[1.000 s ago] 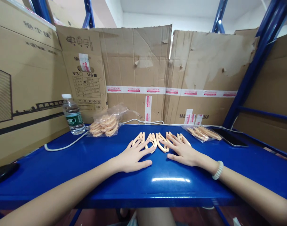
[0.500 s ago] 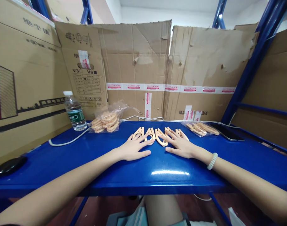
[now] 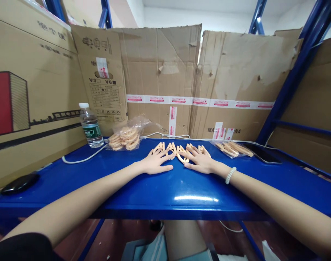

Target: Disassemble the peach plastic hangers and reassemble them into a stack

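A row of several peach-coloured, looped plastic pieces [image 3: 179,158] lies on the blue tabletop [image 3: 154,192]. My left hand [image 3: 154,162] rests palm down with fingers spread over the left end of the row. Over the right part of the row lies my right hand [image 3: 200,161], also flat with its fingers apart. Fingers of both hands touch or cover the pieces, so some outlines are partly hidden. Neither hand grips anything.
Behind the row stand a clear bag of similar pieces [image 3: 127,136] at left and another bag [image 3: 232,148] at right. A water bottle [image 3: 91,127], a phone [image 3: 265,156], a black mouse [image 3: 20,183] and a white cable [image 3: 82,160] lie around. Cardboard walls [image 3: 160,79] enclose the back.
The row looks tighter: my right hand has moved left toward my left hand, and the right-hand pieces sit closer in. The view has shifted slightly.
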### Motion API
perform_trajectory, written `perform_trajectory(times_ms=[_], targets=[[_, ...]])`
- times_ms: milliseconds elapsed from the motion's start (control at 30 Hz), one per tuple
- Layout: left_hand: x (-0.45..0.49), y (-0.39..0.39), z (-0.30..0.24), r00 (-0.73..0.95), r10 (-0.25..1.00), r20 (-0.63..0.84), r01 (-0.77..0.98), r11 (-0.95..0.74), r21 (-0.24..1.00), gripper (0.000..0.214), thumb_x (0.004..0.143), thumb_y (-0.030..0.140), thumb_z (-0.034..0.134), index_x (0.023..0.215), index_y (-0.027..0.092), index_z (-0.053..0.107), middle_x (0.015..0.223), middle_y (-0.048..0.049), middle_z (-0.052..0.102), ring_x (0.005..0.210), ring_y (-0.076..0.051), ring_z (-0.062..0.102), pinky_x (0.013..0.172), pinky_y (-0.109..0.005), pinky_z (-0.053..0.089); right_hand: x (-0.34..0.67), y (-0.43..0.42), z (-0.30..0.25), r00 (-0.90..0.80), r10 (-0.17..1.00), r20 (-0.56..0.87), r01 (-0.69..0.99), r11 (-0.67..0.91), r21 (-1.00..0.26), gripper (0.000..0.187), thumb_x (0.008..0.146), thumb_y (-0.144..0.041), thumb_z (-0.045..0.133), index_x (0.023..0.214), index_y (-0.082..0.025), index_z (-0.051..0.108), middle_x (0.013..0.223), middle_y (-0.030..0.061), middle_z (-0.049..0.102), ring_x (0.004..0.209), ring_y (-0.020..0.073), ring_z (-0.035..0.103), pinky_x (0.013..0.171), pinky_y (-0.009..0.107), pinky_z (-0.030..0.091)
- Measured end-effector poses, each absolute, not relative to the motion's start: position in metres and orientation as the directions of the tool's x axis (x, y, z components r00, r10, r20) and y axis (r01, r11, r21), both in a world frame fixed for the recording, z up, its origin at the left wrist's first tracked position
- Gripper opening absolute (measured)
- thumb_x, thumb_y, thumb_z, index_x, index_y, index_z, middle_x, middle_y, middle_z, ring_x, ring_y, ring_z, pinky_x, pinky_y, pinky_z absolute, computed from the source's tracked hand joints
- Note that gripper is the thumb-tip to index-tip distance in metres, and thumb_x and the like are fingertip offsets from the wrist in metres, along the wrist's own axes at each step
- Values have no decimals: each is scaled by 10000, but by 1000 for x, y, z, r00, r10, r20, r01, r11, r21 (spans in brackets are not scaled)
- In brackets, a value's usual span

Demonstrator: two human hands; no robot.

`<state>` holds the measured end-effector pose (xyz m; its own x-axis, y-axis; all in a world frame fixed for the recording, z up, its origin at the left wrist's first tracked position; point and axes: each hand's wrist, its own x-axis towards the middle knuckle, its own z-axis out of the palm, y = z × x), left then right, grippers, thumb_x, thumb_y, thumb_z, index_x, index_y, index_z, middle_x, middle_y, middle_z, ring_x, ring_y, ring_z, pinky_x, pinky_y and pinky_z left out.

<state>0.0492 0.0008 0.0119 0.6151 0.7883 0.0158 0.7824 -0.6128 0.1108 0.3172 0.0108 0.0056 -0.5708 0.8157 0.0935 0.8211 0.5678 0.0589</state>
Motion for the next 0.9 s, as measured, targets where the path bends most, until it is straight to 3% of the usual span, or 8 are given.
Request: perform_trajectory(times_ms=[167, 367, 500, 733, 900], targets=[[48, 14, 13, 608, 793, 29, 787, -608, 105, 697, 884, 733, 319, 1500, 435, 189, 1628, -28, 68, 1467, -406, 49, 1079, -719, 100, 312, 26, 2, -555, 826, 95, 832, 554, 42, 693, 902, -754, 244, 1511, -431, 163, 1596, 85, 181, 1457, 364, 81, 1076, 711, 39], [50, 31, 12, 566, 821, 69, 816, -570, 92, 707, 875, 734, 335, 1493, 401, 258, 1612, -80, 176, 1442, -432, 175, 1059, -728, 157, 304, 43, 1, -538, 837, 103, 843, 538, 30, 719, 889, -775, 232, 1512, -419, 184, 1595, 93, 187, 1453, 383, 76, 1070, 719, 34], [50, 28, 10, 543, 826, 152, 828, -557, 64, 665, 890, 681, 379, 1480, 383, 305, 1616, -54, 173, 1448, -408, 178, 1081, -707, 148, 303, 42, 2, -540, 833, 121, 841, 539, 41, 726, 888, -779, 220, 1515, -414, 179, 1592, 100, 194, 1457, 356, 91, 1089, 687, 34], [53, 16, 5, 447, 801, 397, 883, -465, -56, 577, 899, 457, 465, 1402, 174, 457, 1510, -179, 392, 1394, -387, 313, 1121, -628, 163, 301, 38, -1, -518, 821, 239, 852, 520, 60, 704, 916, -725, 270, 1516, -358, 244, 1573, 139, 246, 1437, 364, 210, 1090, 667, 129], [39, 13, 19, 567, 678, 468, 817, -537, -210, 484, 862, 390, 511, 1305, 200, 561, 1419, -129, 521, 1350, -341, 391, 1169, -532, 146, 299, 35, 1, -542, 759, 361, 830, 552, 86, 669, 918, -644, 367, 1477, -275, 371, 1511, 170, 361, 1401, 369, 288, 1084, 638, 184]])
